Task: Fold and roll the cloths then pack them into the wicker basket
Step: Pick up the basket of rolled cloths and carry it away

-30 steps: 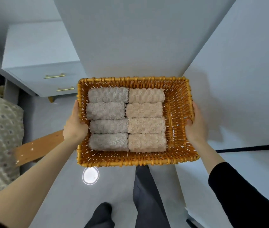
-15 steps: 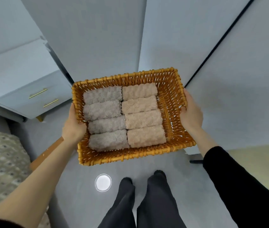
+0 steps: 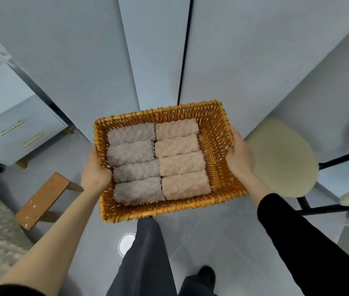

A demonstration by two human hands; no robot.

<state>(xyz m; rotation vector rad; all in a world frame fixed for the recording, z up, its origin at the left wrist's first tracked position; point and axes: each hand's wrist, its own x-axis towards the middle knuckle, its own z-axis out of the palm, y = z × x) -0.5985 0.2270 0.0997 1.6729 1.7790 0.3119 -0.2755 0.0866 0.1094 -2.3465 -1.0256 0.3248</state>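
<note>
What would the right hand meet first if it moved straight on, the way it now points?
The right hand grips the wicker basket at its right wall. Pushed further inward, it would probably cross a bare strip of basket floor and meet the beige rolled cloths first.

No text, label, brand mark, number or sign can be read anywhere in the view. The wicker basket [image 3: 158, 213] at the centre of the frame shows only plain weave. The rolled cloths [image 3: 135, 152] in it show only bare pile. The drawer unit [image 3: 41, 124] at the left of the frame shows plain fronts with metal handles.
</note>
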